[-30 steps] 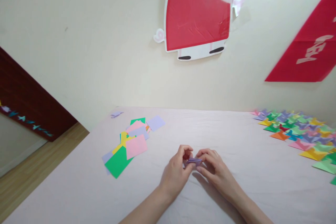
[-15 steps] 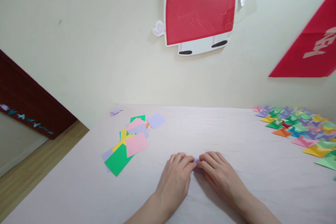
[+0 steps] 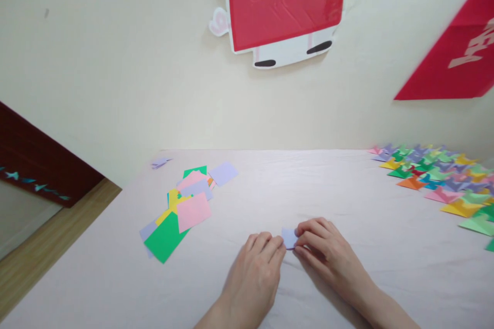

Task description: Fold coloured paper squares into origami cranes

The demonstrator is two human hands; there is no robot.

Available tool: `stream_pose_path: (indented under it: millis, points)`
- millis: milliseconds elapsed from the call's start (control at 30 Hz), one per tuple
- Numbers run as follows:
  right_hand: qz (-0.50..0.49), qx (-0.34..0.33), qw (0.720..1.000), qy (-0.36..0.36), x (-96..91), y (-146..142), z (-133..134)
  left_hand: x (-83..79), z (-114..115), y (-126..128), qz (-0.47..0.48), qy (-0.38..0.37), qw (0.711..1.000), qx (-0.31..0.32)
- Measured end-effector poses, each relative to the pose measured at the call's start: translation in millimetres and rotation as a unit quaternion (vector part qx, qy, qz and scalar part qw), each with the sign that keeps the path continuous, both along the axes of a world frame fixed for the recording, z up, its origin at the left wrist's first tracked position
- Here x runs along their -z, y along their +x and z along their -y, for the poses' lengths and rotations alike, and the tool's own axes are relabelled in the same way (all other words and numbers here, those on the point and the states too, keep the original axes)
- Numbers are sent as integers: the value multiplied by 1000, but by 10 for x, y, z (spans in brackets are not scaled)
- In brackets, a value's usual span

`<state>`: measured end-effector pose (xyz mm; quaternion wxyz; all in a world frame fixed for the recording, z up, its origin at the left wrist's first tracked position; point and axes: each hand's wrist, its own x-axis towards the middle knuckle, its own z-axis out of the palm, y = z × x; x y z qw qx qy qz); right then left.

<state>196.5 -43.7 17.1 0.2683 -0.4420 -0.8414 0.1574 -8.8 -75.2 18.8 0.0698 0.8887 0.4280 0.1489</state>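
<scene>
Slightly parted since the earlier frame, left hand (image 3: 257, 272) touches purple paper (image 3: 288, 238), its grip indeterminable; right hand (image 3: 328, 247) has its grip holding the opposite edge.

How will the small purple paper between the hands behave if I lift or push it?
Probably very light: the purple paper looks small and thin. Unlikely to roll, since its visible part looks flat. That thinness also suggests it could crease easily.
</scene>
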Motion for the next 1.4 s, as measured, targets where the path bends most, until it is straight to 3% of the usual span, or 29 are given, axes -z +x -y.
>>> stream_pose_path:
  millis: [267, 967, 1400]
  points:
    - [-43, 59, 994, -84, 53, -87, -32, 26, 32, 26, 8, -12, 1000, -12]
    - [-41, 63, 993, -87, 101, -93, -69, 91, 38, 17, -22, 4, 1000, 18]
    - [-34, 60, 994, -81, 95, -101, -72, 109, 51, 45, -35, 31, 999, 3]
